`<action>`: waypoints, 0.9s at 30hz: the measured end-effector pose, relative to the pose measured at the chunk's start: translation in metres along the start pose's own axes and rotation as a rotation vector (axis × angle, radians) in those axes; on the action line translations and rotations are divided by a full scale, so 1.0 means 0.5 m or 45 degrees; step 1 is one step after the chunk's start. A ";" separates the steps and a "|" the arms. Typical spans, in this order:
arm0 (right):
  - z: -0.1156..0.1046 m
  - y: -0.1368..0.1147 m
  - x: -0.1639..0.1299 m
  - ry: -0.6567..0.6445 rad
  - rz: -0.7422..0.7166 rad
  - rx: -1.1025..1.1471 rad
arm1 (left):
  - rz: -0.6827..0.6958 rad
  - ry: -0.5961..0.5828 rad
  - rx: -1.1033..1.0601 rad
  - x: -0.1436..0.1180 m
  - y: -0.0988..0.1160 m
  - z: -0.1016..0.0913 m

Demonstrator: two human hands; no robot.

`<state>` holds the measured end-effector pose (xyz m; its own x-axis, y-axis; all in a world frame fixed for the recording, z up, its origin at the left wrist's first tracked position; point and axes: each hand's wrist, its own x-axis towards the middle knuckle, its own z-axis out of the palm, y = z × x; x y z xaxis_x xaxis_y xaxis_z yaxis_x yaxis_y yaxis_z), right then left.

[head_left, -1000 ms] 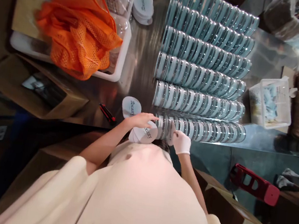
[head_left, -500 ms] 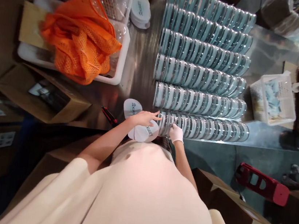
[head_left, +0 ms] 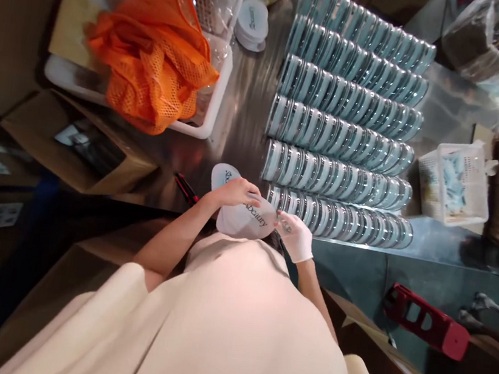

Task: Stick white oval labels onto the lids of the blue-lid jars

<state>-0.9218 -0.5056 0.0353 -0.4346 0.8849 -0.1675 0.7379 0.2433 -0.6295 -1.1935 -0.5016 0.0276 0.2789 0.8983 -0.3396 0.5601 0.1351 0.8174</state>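
Steel worktop (head_left: 241, 112) carries rows of round tins (head_left: 340, 162); at its near edge the bare left hand (head_left: 234, 192) and gloved right hand (head_left: 294, 235) pinch opposite sides of a white printed disc (head_left: 247, 220), fingers curled onto its rim

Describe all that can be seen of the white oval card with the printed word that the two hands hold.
The white oval card looks like thin, matte paperboard and carries dark lettering that seems to read "Beauty". It lies nearly flat at the near edge of the steel table. The bare left hand rests on its top edge; the white-gloved right hand touches its right end. A second similar card partly shows behind it.
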 end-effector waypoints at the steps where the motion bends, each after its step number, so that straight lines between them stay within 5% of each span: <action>1: 0.002 -0.015 0.003 -0.067 -0.021 -0.081 | 0.009 -0.013 0.004 -0.002 0.007 -0.001; 6: -0.014 -0.014 -0.002 -0.164 0.075 -0.231 | -0.015 -0.076 0.165 -0.007 0.024 0.024; 14: -0.069 -0.009 -0.061 0.219 0.190 -0.272 | -0.163 -0.079 0.279 0.000 -0.059 0.023; 19: -0.064 -0.040 -0.048 0.157 0.212 -0.360 | -0.123 -0.264 0.428 0.036 -0.034 0.020; 27: -0.055 -0.064 -0.024 -0.015 0.235 -0.533 | -0.051 -0.345 0.592 0.040 0.002 0.027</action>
<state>-0.9261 -0.5133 0.0783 -0.2803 0.9246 -0.2579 0.9476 0.2237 -0.2281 -1.1766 -0.4891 0.0153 0.4072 0.7479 -0.5242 0.8433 -0.0876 0.5302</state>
